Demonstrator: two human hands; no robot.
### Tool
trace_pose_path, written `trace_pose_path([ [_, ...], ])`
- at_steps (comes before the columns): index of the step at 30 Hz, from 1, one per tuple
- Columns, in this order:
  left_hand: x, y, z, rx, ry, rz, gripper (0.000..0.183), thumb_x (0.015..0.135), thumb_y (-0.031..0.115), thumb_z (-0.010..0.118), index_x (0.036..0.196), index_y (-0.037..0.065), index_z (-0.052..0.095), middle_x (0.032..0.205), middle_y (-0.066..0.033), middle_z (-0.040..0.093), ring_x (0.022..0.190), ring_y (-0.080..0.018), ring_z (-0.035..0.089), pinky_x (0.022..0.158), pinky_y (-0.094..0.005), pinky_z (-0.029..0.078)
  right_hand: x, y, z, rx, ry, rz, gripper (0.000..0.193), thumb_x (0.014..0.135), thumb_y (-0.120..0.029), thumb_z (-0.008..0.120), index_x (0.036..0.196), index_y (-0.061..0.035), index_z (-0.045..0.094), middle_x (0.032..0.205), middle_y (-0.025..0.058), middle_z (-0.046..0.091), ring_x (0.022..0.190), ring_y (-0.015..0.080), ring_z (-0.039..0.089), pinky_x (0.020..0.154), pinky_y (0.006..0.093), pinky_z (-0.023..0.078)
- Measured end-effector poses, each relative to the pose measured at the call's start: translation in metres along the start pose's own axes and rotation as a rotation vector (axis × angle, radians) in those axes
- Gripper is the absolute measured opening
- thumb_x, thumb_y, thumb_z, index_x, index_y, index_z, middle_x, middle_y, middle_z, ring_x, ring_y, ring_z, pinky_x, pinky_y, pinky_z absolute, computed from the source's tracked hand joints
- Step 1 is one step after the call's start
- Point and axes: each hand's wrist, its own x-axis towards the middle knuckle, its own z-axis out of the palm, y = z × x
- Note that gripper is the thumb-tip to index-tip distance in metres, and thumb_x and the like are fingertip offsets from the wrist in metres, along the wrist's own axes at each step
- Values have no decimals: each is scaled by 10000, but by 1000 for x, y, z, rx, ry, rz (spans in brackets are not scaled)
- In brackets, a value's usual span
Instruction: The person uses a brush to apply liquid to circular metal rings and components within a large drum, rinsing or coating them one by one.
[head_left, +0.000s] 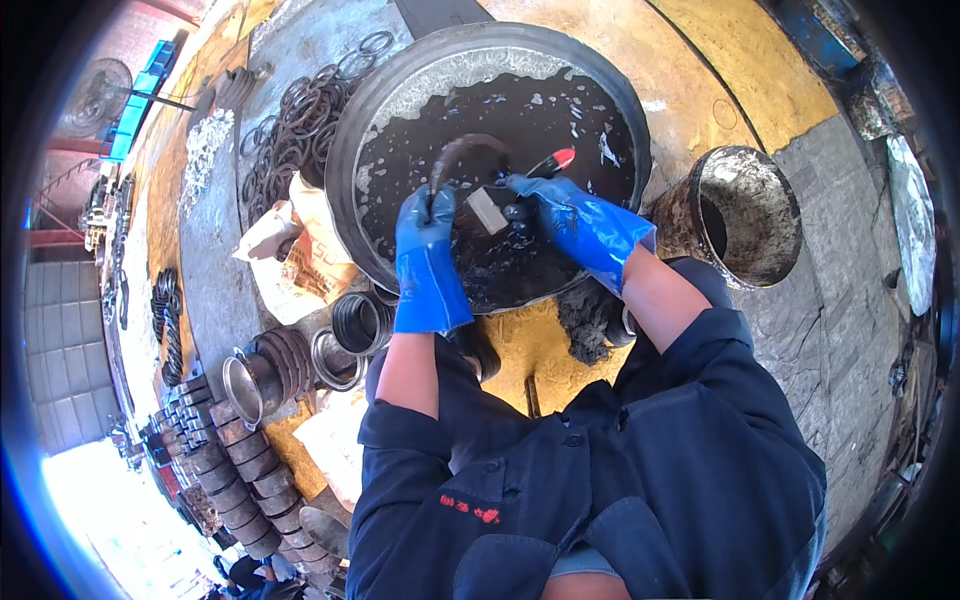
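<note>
A wide round metal basin (345,130) holds dark liquid with pale foam along its far side. Above it, my left hand (425,217) in a blue rubber glove pinches the left end of a dark ring (470,143); its lower part cannot be made out. My right hand (572,218), gloved in blue too, is closed around a tool with a black, red-ended handle (562,160). Beside its fingers is a flat grey rectangular piece (488,211), which looks like the tool's head, close to the ring's open middle. Whether it touches the ring cannot be told.
Dark rings (300,125) lie heaped left of the basin, by a torn paper sack (300,255). A grimy bucket (735,215) stands to the right. Metal collars (262,380) and stacked cylindrical parts (235,475) are at lower left; black sludge (590,320) lies below the basin.
</note>
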Motion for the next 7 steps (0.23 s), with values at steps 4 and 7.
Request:
trace_pose_path([
  [4, 7, -15, -1, -635, 85, -233, 261, 950, 220, 620, 1109, 17, 657, 1001, -56, 687, 883, -151, 634, 818, -279, 495, 3, -16, -19, -567, 206, -328, 455, 865, -385, 709, 1031, 38, 688, 970, 112, 707, 850, 138, 642, 775, 294, 503],
  [7, 12, -14, -2, -819, 58, -276, 205, 932, 146, 636, 1107, 42, 656, 1022, -51, 697, 888, -156, 639, 867, -297, 514, 14, -10, -20, -713, 279, -221, 525, 861, -459, 703, 1075, 20, 674, 971, 108, 699, 849, 164, 636, 798, 300, 504],
])
